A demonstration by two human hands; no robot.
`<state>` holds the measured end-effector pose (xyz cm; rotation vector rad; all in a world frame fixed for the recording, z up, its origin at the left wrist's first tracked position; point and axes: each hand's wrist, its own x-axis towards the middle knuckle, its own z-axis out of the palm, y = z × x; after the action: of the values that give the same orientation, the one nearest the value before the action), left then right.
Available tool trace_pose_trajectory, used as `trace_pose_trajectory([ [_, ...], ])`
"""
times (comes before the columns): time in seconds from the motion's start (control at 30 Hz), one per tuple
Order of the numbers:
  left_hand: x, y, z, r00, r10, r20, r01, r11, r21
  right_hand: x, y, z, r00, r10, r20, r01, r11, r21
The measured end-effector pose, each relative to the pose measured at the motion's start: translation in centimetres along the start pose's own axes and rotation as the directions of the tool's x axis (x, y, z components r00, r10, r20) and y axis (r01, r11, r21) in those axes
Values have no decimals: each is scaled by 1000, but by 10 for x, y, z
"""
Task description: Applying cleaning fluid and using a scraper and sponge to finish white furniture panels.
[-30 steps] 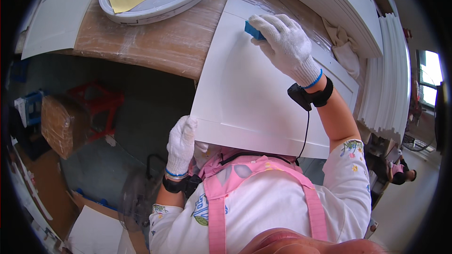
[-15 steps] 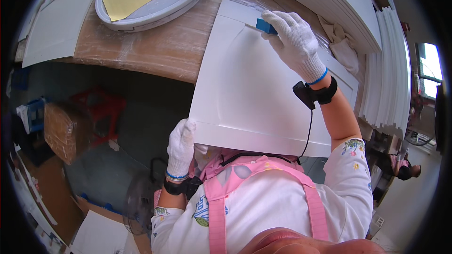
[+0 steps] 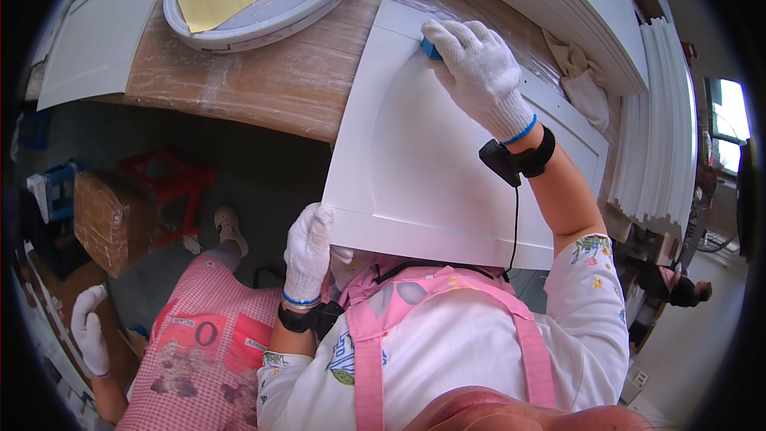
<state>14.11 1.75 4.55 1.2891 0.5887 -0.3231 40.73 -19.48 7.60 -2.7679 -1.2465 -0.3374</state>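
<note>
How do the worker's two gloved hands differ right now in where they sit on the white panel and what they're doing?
The right hand presses a small blue block flat onto the far end of the white rectangular panel, arm stretched out. The left hand grips the panel's near left corner, holding no tool. Both wear white knit gloves and black wrist straps.

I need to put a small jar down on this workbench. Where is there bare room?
Bare wood lies on the workbench between the round grey tray and the white panel. The far right is crowded with stacked white boards and a rag.
</note>
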Motion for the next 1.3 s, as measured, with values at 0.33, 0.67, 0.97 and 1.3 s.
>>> trace_pose_trajectory([
  [0.33, 3, -15, -5, 998, 68, 4, -68, 996, 52, 1, -1, -1, 1000, 17, 0, -17, 1000, -12],
  [0.67, 0, -7, -3, 1000, 16, 15, -16, 1000, -27, -1, -1, -3, 999, 31, 34, -30, 999, -41],
  [0.97, 3, -12, -9, 994, 107, 13, -108, 988, 108, 17, -1, -27, 987, 158, -25, -156, 986, 53],
  [1.3, -4, -3, -5, 999, 12, 31, -10, 999, -49, 82, -49, 2, 989, 8, -145, 62, 880, 470],
])
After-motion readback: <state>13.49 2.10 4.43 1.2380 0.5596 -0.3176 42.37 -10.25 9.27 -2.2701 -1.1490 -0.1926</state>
